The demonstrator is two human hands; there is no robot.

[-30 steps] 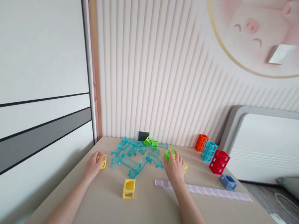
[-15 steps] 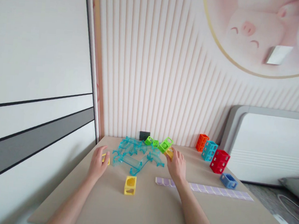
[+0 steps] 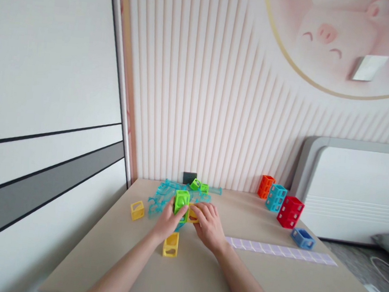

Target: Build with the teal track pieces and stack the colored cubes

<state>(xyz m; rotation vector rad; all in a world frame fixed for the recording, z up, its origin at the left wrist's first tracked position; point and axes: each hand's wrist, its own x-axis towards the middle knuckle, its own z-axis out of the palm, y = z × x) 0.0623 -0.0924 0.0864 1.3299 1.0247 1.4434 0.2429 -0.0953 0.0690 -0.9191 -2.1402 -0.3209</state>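
My left hand [image 3: 166,219] is closed around a green openwork toy block [image 3: 181,198], thumb across its front. Against the green block's right side sits a yellow block [image 3: 193,213], gripped by the fingers of my right hand [image 3: 210,224]. The two blocks touch; whether they are joined I cannot tell. Just below my hands a yellow block [image 3: 171,245] stands on the table, and another yellow block [image 3: 137,210] lies to the left. Behind my hands spreads a pile of clear teal track pieces [image 3: 163,193], partly hidden by them.
Two small green blocks [image 3: 200,186] lie by the black wall socket [image 3: 189,178]. On the right stand orange [image 3: 266,187], light-blue [image 3: 276,197] and red block stacks [image 3: 290,212], with a blue block [image 3: 302,238] nearer. A purple strip [image 3: 280,251] crosses the table [image 3: 182,281].
My left hand has left the yellow block at the left and taken hold of the green block. My right hand has moved left and nearer with the yellow block.
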